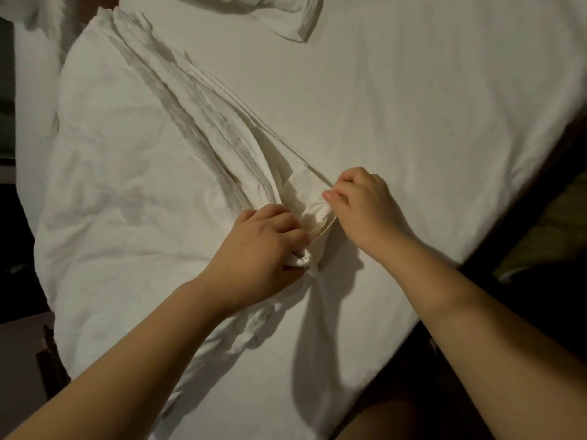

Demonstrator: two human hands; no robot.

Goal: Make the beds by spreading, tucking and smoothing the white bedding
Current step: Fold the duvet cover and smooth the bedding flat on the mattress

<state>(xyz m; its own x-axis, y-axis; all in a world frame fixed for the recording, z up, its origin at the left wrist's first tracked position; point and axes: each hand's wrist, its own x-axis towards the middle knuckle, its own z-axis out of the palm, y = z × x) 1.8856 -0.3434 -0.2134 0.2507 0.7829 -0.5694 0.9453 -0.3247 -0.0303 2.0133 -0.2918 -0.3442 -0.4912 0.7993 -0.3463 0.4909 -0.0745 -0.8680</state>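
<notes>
A white duvet (pixel 127 192) lies folded in pleats along the left half of the bed, its layered edge running diagonally from the upper left to the middle. My left hand (pixel 263 249) grips a bunched corner of that duvet near the bed's centre. Just right of it, my right hand (pixel 362 201) pinches the neighbouring fold of the same corner with curled fingers. The right half of the bed shows a flat white sheet (pixel 428 106) stretched over the mattress.
A white pillow (pixel 279 14) lies at the head of the bed, top centre. The dark bed frame edge (pixel 521 198) runs diagonally at the right, with dim floor beyond it. More white bedding hangs at the far left (pixel 35 122).
</notes>
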